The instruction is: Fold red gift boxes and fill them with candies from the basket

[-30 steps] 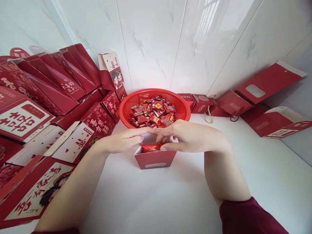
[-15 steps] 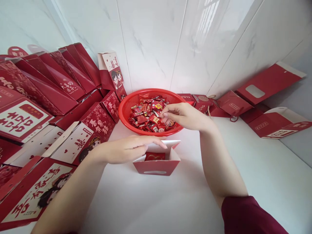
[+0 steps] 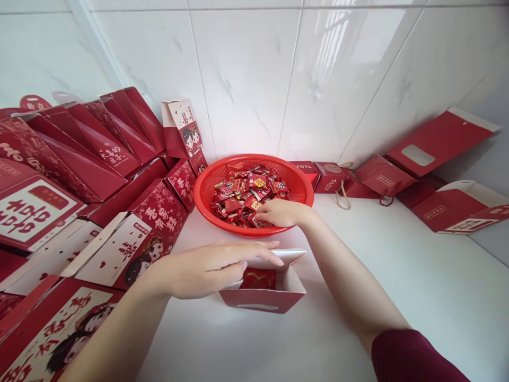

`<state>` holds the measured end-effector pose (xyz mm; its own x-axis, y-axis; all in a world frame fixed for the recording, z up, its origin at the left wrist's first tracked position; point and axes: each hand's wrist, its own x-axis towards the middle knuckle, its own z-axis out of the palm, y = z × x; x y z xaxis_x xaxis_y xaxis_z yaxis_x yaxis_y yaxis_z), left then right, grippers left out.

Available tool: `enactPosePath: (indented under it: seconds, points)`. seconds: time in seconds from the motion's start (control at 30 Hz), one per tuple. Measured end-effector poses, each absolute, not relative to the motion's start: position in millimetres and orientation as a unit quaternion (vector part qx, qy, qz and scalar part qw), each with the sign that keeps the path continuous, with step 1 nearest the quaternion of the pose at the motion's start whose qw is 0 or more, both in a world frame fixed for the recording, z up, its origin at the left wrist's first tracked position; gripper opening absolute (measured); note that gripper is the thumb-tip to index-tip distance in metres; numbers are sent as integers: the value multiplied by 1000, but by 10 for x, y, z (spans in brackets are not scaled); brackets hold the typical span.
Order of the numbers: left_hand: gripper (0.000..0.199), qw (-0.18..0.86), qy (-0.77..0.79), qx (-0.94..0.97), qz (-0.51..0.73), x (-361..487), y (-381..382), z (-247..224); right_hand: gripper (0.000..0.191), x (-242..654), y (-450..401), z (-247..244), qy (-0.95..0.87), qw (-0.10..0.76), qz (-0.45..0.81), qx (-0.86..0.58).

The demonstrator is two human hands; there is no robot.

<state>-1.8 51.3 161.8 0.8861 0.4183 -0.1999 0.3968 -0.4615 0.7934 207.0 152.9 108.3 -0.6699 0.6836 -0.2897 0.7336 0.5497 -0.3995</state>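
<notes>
Red paperboard box stands just in front of the red perforated basket; I judge it light, creasable, best held by its side walls. Left hand: fingers apart over box opening. Right hand: among wrapped candies inside basket; grip hidden, cannot tell.

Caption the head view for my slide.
Right hand in red basket of small packets; left hand at open box.

A reflection brightens white, grey-veined wall tiles.

Left hand palm down, fingers extended rightward; right hand farther forward, fingers lowered, forearm slanting inward.
</notes>
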Motion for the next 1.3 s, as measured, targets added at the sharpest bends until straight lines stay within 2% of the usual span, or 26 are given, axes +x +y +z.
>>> enactPosePath:
  seconds: [0.1, 0.4, 0.53, 0.73, 1.07, 1.3]
  points:
    - [50, 473, 233, 849, 19, -20, 514, 1608, 37, 2083, 1596, 996, 860, 51, -233, 451]
    - [44, 496, 237, 835, 24, -21, 552, 1569, 54, 2014, 1574, 1026, 834, 91, -234, 492]
    - [42, 478, 278, 833, 12, -51, 565, 1547, 37, 2034, 1608, 1010, 844, 101, -247, 465]
    - [42, 467, 294, 834, 7, -73, 575, 1557, 37, 2113, 1658, 1025, 889, 87, -328, 307]
    - [43, 502, 257, 825, 27, -20, 586, 1566, 32, 2292, 1742, 988, 820, -52, -529, 215]
    - [44, 444, 315, 839, 5, -156, 648, 1566, 31, 2332, 1728, 938, 695, -165, -657, 242]
